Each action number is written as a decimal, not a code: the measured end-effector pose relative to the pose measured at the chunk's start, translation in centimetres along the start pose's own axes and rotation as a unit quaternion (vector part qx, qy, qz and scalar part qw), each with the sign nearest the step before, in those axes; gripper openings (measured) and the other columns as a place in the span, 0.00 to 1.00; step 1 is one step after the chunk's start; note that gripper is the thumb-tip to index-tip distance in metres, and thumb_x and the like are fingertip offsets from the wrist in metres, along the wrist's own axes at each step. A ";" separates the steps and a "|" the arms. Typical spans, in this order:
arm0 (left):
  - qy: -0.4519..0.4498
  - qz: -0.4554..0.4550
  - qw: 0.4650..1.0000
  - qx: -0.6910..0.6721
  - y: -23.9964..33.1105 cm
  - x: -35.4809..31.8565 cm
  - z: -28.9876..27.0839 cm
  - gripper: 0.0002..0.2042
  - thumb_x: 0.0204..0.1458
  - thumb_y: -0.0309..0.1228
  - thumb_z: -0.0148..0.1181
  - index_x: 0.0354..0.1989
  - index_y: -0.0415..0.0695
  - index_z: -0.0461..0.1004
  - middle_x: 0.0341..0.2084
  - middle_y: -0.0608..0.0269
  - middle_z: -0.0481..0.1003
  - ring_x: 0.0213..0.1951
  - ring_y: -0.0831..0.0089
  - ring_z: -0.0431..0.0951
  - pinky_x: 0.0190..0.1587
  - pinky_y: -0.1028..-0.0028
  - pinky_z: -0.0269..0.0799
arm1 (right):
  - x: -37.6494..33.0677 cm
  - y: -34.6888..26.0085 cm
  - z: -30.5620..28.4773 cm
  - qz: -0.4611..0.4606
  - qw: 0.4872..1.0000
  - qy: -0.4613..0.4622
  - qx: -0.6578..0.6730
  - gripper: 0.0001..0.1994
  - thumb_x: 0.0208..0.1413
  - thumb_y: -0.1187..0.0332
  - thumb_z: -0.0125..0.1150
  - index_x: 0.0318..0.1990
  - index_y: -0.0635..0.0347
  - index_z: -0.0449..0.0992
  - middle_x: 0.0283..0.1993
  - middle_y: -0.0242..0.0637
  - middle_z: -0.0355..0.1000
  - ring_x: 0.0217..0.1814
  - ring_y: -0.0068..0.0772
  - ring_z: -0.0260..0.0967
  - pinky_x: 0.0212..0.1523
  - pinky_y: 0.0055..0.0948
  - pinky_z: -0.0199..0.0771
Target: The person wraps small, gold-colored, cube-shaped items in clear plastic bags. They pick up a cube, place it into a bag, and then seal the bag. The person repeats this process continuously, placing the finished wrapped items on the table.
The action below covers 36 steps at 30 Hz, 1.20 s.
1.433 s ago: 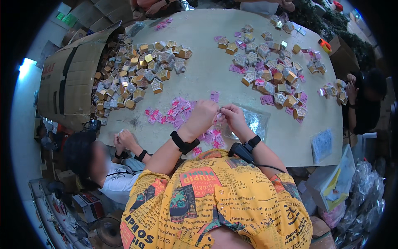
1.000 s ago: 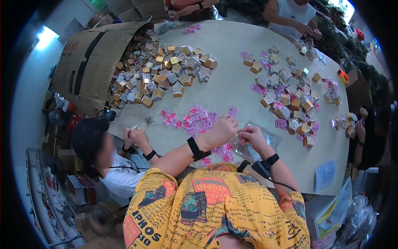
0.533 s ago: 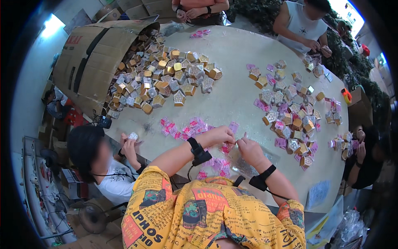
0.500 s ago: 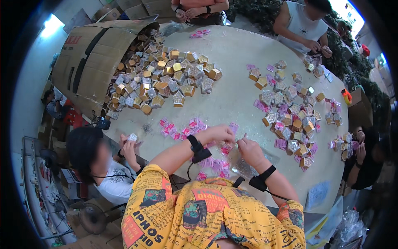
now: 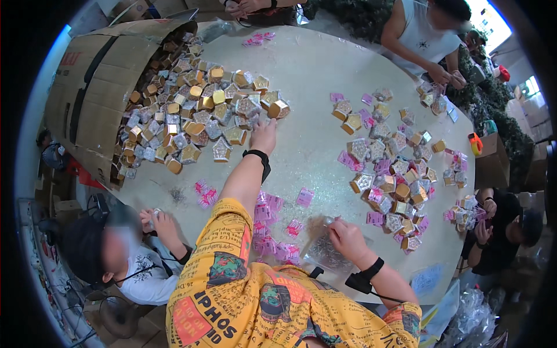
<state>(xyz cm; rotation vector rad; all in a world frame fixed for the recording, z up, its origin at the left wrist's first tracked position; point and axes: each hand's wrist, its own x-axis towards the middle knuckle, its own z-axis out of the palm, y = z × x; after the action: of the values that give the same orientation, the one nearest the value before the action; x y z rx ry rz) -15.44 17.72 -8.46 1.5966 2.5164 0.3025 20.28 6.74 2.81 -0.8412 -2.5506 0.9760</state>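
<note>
My left hand (image 5: 264, 138) reaches out to the near right edge of a heap of small house-shaped ornaments (image 5: 221, 149), gold and glittery silver. Its fingers are stretched apart and touch or nearly touch the pieces there; their tips are partly hidden. Above a clear tray or bag of fine silvery bits (image 5: 325, 250), my right hand (image 5: 350, 240) is closed in a pinch. Whatever it pinches is too small to make out. Pink printed tags (image 5: 268, 210) lie between my arms, with a single pink tag (image 5: 305, 197) farther off.
A big cardboard box (image 5: 96, 87) lies on its side at the left, ornaments spilling out. More ornaments mixed with pink tags (image 5: 400, 168) cover the table's right side. Co-workers sit or stand around the table; one at my left holds a small piece (image 5: 155, 216).
My left hand has left the pink tags near my right hand and moved far left to the ornament heap. My right hand has lowered slightly over the clear tray or bag. The view has shifted.
</note>
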 end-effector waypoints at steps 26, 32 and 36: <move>-0.249 -0.197 0.515 -0.796 10.5 -21.5 -10.7 0.19 0.49 0.36 0.61 0.46 0.47 0.60 0.37 0.53 0.71 0.38 0.63 0.75 0.40 0.63 0.76 | 1.3 -6.6 -2.0 -0.004 0.973 0.230 -0.025 0.03 0.46 0.75 0.56 0.29 0.64 0.71 0.25 0.47 0.69 0.27 0.49 0.69 0.28 0.40 0.68; -0.220 -0.189 0.545 -0.787 10.5 -22.7 -11.5 0.21 0.50 0.35 0.60 0.47 0.46 0.57 0.36 0.52 0.70 0.35 0.62 0.76 0.36 0.63 0.78 | 0.9 -7.3 -1.7 -0.019 0.971 0.235 -0.042 0.03 0.46 0.74 0.55 0.28 0.64 0.70 0.25 0.47 0.69 0.28 0.49 0.69 0.29 0.40 0.69; -0.196 -0.192 0.566 -0.778 10.7 -23.2 -11.9 0.23 0.49 0.34 0.61 0.49 0.45 0.55 0.36 0.52 0.70 0.33 0.63 0.76 0.35 0.64 0.79 | 0.6 -7.4 -1.6 -0.022 0.971 0.232 -0.057 0.03 0.46 0.73 0.55 0.28 0.63 0.70 0.25 0.46 0.69 0.27 0.49 0.69 0.29 0.40 0.69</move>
<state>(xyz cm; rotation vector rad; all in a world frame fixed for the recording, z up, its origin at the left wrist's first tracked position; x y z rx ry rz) 1.04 0.07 6.04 0.2345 1.1033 1.3471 17.42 3.45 9.05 -0.9146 -2.2210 0.5405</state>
